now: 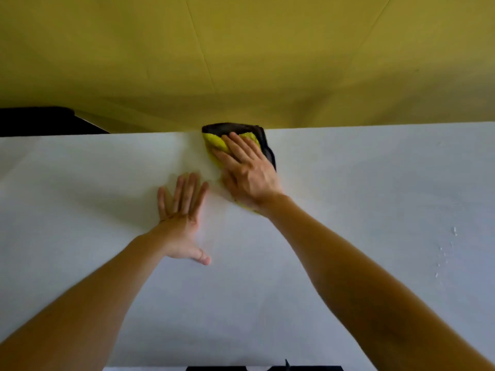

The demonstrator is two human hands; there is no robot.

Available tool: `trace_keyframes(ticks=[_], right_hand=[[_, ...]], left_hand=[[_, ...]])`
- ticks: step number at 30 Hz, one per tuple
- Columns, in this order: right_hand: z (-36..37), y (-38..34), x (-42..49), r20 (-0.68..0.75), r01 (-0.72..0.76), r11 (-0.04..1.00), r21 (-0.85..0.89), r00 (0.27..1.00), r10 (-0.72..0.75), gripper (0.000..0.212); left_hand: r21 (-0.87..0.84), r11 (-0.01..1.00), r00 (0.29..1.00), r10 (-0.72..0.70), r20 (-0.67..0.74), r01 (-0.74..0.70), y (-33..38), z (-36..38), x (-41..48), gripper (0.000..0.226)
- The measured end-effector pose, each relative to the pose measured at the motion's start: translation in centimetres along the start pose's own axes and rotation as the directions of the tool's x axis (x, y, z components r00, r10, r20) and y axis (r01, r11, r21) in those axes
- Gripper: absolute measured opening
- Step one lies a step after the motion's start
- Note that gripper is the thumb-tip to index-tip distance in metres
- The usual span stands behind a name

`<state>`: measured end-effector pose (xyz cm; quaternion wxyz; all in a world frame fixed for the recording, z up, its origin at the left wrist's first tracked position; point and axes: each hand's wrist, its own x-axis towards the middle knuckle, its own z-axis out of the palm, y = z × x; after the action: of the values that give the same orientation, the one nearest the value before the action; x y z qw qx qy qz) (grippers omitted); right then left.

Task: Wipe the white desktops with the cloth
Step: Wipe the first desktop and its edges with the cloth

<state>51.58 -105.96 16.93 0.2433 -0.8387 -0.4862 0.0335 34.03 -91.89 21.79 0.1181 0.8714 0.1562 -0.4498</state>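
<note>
A white desktop (361, 196) fills the lower two thirds of the view. A yellow cloth with a dark grey side (214, 139) lies at the desk's far edge, near the middle. My right hand (247, 170) lies flat on the cloth with straight fingers pressing it down; part of the cloth shows under the wrist. My left hand (182, 218) rests flat on the bare desktop, palm down, fingers straight, just left of and nearer than the cloth.
A yellow-green wall or panel (267, 62) rises right behind the desk's far edge. A dark object (40, 120) sits beyond the far left corner. A few water droplets (447, 250) lie on the desk at the right. A dark edge (262, 368) shows at the bottom.
</note>
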Motion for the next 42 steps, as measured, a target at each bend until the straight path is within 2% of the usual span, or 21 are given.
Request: trace_keyframes(ticks=[3,6,8,9,10,12,14,16,18,20,23,25,26,27,28,30,32,35,38,40,42], right_hand=[[-5.7,8.5,-6.2,-0.142,-0.256,0.962,-0.097,0.960,0.241,0.052],[-8.6,11.8,-9.3,-0.275,-0.630,0.768,-0.114,0.763,0.585,0.053],[-6.3,8.8,-7.0,-0.317,-0.753,0.654,-0.073,0.639,0.701,0.057],[-4.5,6.2,-5.0,-0.296,-0.717,0.695,-0.057,0.677,0.674,0.059],[-2.6,3.1,-2.7,-0.245,-0.611,0.790,-0.047,0.774,0.584,0.060],[1.2,-2.8,1.3,-0.089,-0.303,0.952,-0.040,0.950,0.299,0.062],[2.8,-5.9,3.1,0.035,-0.105,0.994,-0.024,0.994,0.106,0.064],[2.1,-4.1,2.7,0.019,-0.040,0.999,-0.021,0.999,0.040,0.064],[-0.3,0.6,-0.1,-0.041,-0.085,0.996,-0.027,0.996,0.084,0.061],[-4.0,6.2,-4.6,-0.154,-0.283,0.956,-0.075,0.951,0.269,0.057],[-7.9,11.2,-9.3,-0.316,-0.604,0.792,-0.087,0.771,0.554,0.051],[-6.3,9.6,-7.9,-0.389,-0.768,0.640,-0.036,0.601,0.699,0.054],[-4.8,7.3,-6.6,-0.378,-0.783,0.622,0.002,0.575,0.725,0.060],[-3.1,4.3,-5.1,-0.339,-0.736,0.676,0.033,0.628,0.700,0.067],[-1.4,1.2,-3.7,-0.285,-0.624,0.781,0.032,0.743,0.605,0.070],[1.3,-4.1,-2.2,-0.156,-0.332,0.943,-0.003,0.932,0.327,0.063],[1.4,-4.6,-2.4,-0.076,-0.176,0.984,0.007,0.981,0.176,0.055],[-1.5,1.1,-6.9,-0.098,-0.190,0.980,-0.065,0.978,0.184,0.053],[-6.3,7.0,-14.4,-0.233,-0.469,0.879,-0.081,0.867,0.441,0.051],[-6.9,6.8,-16.4,-0.281,-0.625,0.777,-0.070,0.760,0.586,0.052],[-5.0,4.1,-16.4,-0.240,-0.620,0.781,-0.079,0.772,0.589,0.057]], left_hand=[[-0.005,0.999,0.999,0.035,-0.012,-0.035,-0.1,0.1,-0.1,0.183],[0.008,0.999,0.999,0.046,-0.014,-0.045,-0.2,0.0,0.0,0.182],[0.006,0.999,0.999,0.051,0.002,-0.051,-0.1,0.0,0.0,0.182],[0.013,0.999,0.999,0.046,0.004,-0.046,-0.2,0.0,0.0,0.182],[0.025,0.999,0.999,0.035,0.002,-0.035,-0.2,0.1,0.1,0.183],[0.042,0.999,1.000,-0.002,0.014,0.002,0.0,0.0,0.2,0.183],[0.046,0.999,0.999,-0.024,0.022,0.023,0.1,0.1,0.2,0.183],[0.037,0.999,1.000,-0.005,0.010,0.004,0.1,0.2,0.2,0.184],[-0.003,1.000,1.000,0.015,-0.005,-0.015,0.0,0.0,0.2,0.184],[0.002,1.000,0.999,0.031,-0.010,-0.031,-0.1,0.0,0.0,0.184],[0.007,0.999,0.999,0.045,-0.008,-0.045,-0.1,0.0,0.1,0.183],[-0.002,0.999,0.999,0.050,-0.011,-0.050,-0.2,0.0,0.2,0.184],[-0.004,0.999,0.999,0.052,-0.013,-0.052,-0.2,0.1,0.2,0.184],[0.004,0.999,0.998,0.051,-0.025,-0.051,-0.3,0.1,0.1,0.185],[0.018,0.999,0.998,0.048,-0.035,-0.047,-0.2,0.1,0.1,0.185],[0.022,0.999,0.999,0.026,-0.027,-0.026,0.1,0.0,0.1,0.185],[0.033,0.999,0.999,0.021,-0.044,-0.019,0.2,0.1,0.1,0.185],[0.018,0.999,0.999,0.031,-0.043,-0.030,0.1,0.2,0.4,0.186],[0.021,0.999,0.998,0.039,-0.048,-0.038,0.0,0.3,0.3,0.186],[0.020,0.999,0.998,0.046,-0.049,-0.046,0.0,0.2,0.4,0.186],[0.016,0.999,0.997,0.046,-0.054,-0.045,0.1,0.2,0.3,0.186]])
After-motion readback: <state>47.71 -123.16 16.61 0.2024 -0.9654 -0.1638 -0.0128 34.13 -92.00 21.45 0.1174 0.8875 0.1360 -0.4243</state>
